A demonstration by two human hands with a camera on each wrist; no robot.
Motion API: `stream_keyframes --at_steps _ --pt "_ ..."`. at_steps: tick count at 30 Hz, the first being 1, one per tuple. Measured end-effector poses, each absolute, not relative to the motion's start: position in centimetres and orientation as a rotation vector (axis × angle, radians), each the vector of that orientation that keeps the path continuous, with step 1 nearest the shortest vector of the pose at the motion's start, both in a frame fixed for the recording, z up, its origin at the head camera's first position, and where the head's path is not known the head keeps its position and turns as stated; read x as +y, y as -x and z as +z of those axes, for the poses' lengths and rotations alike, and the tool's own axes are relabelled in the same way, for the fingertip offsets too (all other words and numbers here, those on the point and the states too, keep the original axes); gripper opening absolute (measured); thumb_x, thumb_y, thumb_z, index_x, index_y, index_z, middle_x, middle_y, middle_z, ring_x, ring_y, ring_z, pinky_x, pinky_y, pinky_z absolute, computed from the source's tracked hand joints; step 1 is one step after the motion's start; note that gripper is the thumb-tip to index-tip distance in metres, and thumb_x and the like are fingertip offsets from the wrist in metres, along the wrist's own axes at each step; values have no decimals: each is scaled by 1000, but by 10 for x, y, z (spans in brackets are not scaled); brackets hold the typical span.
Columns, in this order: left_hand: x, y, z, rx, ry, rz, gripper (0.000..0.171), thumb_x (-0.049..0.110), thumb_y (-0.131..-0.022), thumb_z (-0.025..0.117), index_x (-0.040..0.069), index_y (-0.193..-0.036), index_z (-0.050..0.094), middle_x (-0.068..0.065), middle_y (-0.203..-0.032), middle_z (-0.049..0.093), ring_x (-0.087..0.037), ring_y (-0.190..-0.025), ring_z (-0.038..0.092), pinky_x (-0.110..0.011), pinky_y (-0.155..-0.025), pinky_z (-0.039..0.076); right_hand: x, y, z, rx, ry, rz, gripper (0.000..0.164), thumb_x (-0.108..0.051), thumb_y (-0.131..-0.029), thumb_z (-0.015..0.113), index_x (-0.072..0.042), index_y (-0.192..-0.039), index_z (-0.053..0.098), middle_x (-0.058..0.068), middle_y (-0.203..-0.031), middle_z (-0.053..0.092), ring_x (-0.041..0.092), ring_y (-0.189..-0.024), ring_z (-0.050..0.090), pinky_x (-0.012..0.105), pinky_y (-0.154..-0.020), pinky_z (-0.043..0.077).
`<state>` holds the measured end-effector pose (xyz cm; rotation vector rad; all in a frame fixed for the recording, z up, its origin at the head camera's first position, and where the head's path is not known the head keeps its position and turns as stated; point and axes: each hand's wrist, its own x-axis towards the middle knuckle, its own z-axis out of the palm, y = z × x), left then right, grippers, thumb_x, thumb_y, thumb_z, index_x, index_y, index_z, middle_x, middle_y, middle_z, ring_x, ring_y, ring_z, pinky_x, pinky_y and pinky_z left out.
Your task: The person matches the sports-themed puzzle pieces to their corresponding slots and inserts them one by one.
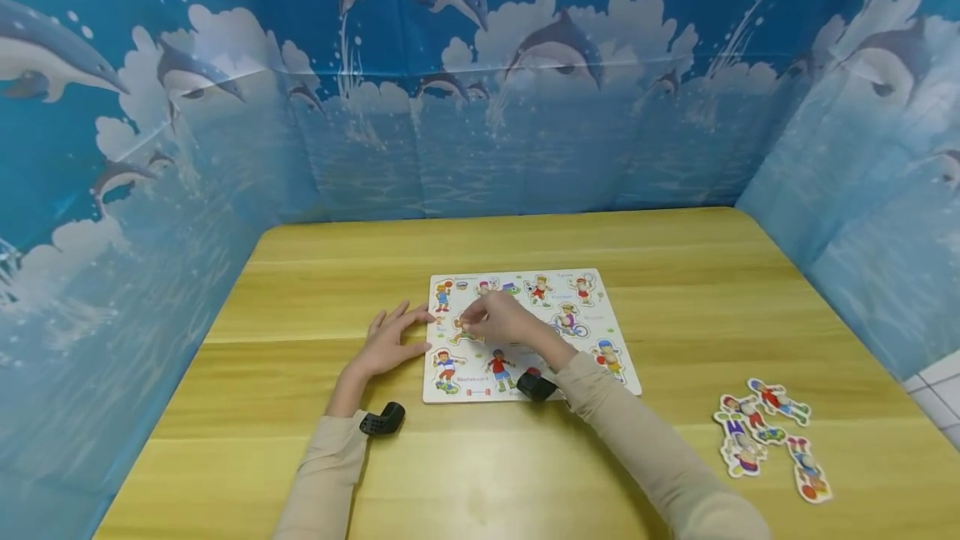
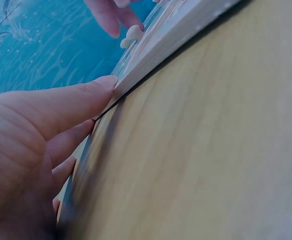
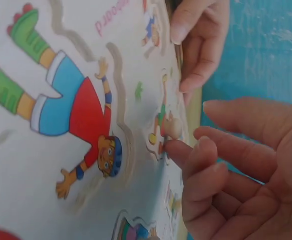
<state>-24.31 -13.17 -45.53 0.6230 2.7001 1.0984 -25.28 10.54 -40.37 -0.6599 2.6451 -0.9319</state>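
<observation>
A white puzzle board (image 1: 627, 382) with sports figures lies on the table. My right hand (image 1: 504, 319) is over its left-middle part, at the runner piece (image 1: 462, 337). In the right wrist view one fingertip touches the piece's small round knob (image 3: 174, 128), while the thumb stands apart from it. That piece sits in its cutout. At the board's left edge is my left hand (image 1: 387, 344), fingers extended, with the thumb (image 2: 93, 92) against the side of the board. A skater figure in a red shirt (image 3: 85, 107) shows inside a bare recess close to the right wrist camera.
Several loose figure pieces (image 1: 780, 401) lie in a group on the wooden table (image 1: 315, 265) at the right, some overlapping. Knobbed pieces such as a cyclist (image 1: 567, 322) sit on the board. A dolphin-print curtain (image 1: 525, 148) surrounds the table's back and sides.
</observation>
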Motion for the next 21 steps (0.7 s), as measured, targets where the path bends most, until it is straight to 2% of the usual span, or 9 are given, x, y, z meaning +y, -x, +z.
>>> stream_keyframes --at_steps 4,7,11,16,21 --pt "-133 242 -453 2690 -626 1107 40 25 -87 65 19 -125 54 -8 -152 36 -37 -147 12 -58 -116 -5 118 246 -396 2609 703 -997 25 -14 -88 61 -3 -110 69 12 -104 72 22 -92 69 30 -77 56" --pt "-135 241 -454 2688 -627 1095 40 25 -87 64 19 -126 54 -8 -152 36 -37 -147 12 -58 -116 -5 129 239 -392 2613 709 -1033 26 -12 -88 61 -2 -110 68 12 -101 72 18 -79 66 25 -66 52" --pt "-135 240 -456 2695 -615 1089 40 25 -87 65 18 -125 55 -8 -152 36 -37 -146 13 -58 -116 -5 145 229 -386 2630 734 -1042 25 -11 -88 60 -2 -109 68 11 -98 72 11 -66 57 21 -57 44" --pt "-135 239 -457 2689 -636 1094 40 25 -87 65 18 -125 54 -10 -151 36 -39 -146 13 -60 -115 -5 164 218 -377 2690 766 -1013 22 -11 -88 61 -2 -106 69 11 -96 73 8 -56 49 20 -52 40" --pt "-133 239 -455 2677 -645 1111 40 25 -87 65 18 -125 54 -10 -151 36 -39 -146 12 -59 -115 -6 186 209 -371 2758 742 -968 21 -11 -87 62 -4 -105 70 8 -94 73 8 -53 42 20 -53 37"
